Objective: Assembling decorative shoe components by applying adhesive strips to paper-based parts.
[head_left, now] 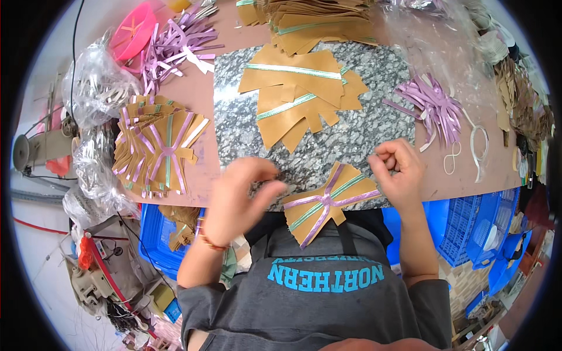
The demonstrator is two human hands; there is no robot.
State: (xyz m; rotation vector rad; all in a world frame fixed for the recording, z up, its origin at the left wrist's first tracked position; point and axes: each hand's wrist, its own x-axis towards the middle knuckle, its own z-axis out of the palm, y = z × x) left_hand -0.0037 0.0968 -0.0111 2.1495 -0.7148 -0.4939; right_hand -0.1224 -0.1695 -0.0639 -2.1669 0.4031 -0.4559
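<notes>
A tan leather-like piece (329, 201) with a green glitter stripe and crossing purple strips lies at the table's front edge, partly overhanging it. My left hand (243, 186), slightly blurred, hovers to its left with thumb and fingers apart, holding nothing. Just beyond the piece's right end is my right hand (400, 171), its fingers curled in toward the thumb; whatever they pinch, if anything, is hidden. Farther back on the speckled stone slab (383, 126), several tan pieces (295, 73) with green stripes overlap, without purple strips on the visible ones.
At left stands a fanned stack of purple-stripped pieces (155, 146). Loose purple strips (181, 44) lie behind it beside a pink bowl (133, 32); another purple bunch (433, 108) and white cord (480, 146) lie right. A tan stack (319, 23) stands behind. Blue crates (462, 228) stand below.
</notes>
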